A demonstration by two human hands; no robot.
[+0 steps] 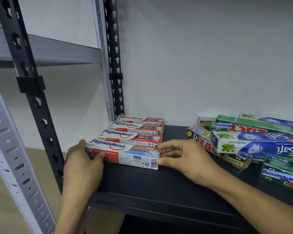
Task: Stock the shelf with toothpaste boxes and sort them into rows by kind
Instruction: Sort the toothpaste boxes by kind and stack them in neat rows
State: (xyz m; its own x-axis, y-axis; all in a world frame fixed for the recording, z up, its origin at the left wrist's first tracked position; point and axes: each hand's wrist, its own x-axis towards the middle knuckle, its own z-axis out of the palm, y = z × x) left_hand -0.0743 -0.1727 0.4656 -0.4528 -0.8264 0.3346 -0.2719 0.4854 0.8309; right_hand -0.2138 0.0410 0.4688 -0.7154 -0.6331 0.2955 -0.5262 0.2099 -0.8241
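**Left hand (85, 159) and right hand (181, 157) hold the front Pepsodent box (123, 153) by its ends**

The left hand grips the box's left end, with the thumb lying across the near face and the fingers curled round behind. The right hand pinches the right end, thumb at the lower corner and fingers against the upper edge. The box lies lengthwise on the black shelf (159, 183), logo up, close to the left front upright (35, 98).

Just behind it, three Pepsodent boxes (132, 137) lie in the same direction, one after another, and the row runs back to the wall.

Well apart on the right of the shelf is a loose heap of other kinds. A blue and white Safi box (254, 146) lies on top. A green Whitening box (254, 126) lies behind it, and a dark Smokers box (235, 162) pokes out beneath. These boxes point in different directions and overlap.
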